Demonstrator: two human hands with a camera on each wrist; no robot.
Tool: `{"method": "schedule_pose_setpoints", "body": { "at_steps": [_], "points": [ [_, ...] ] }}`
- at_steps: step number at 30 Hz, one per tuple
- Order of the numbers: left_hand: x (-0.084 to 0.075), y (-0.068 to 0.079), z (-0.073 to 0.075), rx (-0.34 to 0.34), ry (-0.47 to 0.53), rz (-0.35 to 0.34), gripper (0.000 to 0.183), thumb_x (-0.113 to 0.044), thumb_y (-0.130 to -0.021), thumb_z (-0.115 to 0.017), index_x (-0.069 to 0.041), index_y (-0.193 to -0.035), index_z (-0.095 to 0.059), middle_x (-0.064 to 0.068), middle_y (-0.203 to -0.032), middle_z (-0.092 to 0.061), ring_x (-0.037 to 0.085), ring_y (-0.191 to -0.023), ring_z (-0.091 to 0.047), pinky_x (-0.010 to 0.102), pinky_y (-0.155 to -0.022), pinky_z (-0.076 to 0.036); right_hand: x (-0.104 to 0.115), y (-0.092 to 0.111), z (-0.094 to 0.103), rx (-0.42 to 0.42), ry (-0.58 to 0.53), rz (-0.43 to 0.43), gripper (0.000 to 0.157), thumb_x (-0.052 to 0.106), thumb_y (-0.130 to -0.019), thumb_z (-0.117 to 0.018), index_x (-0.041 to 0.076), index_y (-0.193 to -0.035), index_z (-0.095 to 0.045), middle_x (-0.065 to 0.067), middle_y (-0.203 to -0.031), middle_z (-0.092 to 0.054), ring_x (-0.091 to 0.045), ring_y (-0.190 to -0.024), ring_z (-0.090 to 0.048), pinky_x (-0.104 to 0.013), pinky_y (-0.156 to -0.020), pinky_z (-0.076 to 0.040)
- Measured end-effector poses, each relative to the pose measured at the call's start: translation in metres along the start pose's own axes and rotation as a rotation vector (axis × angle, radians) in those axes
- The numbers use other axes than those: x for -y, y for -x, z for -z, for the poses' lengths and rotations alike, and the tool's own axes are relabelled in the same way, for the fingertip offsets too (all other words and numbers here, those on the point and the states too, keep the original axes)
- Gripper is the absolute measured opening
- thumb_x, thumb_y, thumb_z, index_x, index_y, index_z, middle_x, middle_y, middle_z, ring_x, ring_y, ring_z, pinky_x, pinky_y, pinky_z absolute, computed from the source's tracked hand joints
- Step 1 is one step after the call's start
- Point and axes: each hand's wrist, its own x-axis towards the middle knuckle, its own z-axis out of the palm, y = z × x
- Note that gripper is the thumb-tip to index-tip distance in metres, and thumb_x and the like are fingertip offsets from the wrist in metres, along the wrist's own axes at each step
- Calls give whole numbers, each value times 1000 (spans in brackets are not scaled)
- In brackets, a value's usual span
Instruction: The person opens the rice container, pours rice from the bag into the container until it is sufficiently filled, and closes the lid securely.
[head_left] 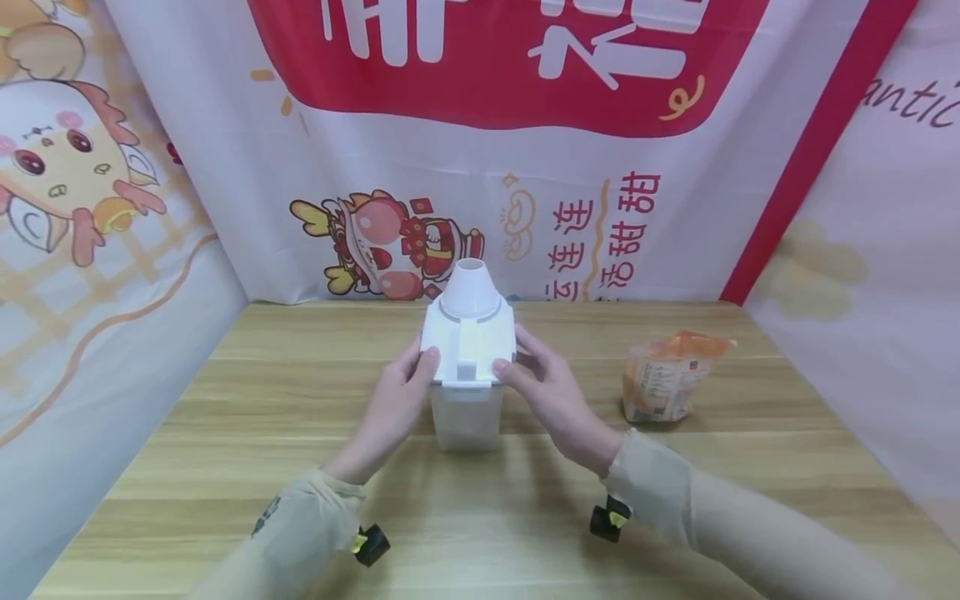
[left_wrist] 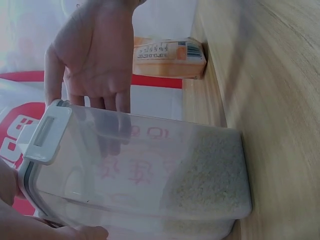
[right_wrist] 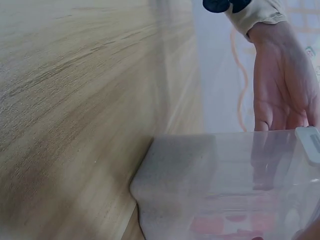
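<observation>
A clear plastic rice container [head_left: 467,423] stands upright on the wooden table, straight in front of me. Its white lid [head_left: 487,343] is on, with a white cone-shaped cup [head_left: 471,290] on top, narrow end up. White rice [left_wrist: 215,172] fills the lower part, seen through the wall in the left wrist view. My left hand [head_left: 393,402] grips the lid's left edge, thumb on top and fingers along the side. On the opposite edge my right hand [head_left: 553,400] holds on likewise, its fingers reaching down the container's wall. A latch [left_wrist: 49,132] on the lid's side looks folded down.
An orange and white plastic packet [head_left: 663,379] stands on the table [head_left: 300,375] to the right of my right hand. Printed cloth [head_left: 360,158] hangs behind the table's far edge, with more cloth along the left and right sides.
</observation>
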Motion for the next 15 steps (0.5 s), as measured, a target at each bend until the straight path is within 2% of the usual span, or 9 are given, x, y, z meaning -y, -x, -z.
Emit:
{"method": "schedule_pose_setpoints", "body": {
  "at_steps": [6,15],
  "points": [
    [-5,6,-7,-23,-13,-19,62,-41,-106,-41,-9,-155,-24,1,-158,-24,16,-143,-23,36,-115,-23,-4,4,6,-4,-29,25,71,35,-90,-72,23,-152,-38,7,-153,-37,-22,-132,-43,-50,-109,-35],
    [-7,13,-19,-45,-2,-17,62,-43,-105,-41,-10,-155,-25,2,-157,-26,18,-143,-25,37,-114,-25,-1,14,10,-1,-171,15,70,26,-91,-72,16,-152,-38,2,-152,-38,-21,-133,-42,-42,-110,-35]
  ]
}}
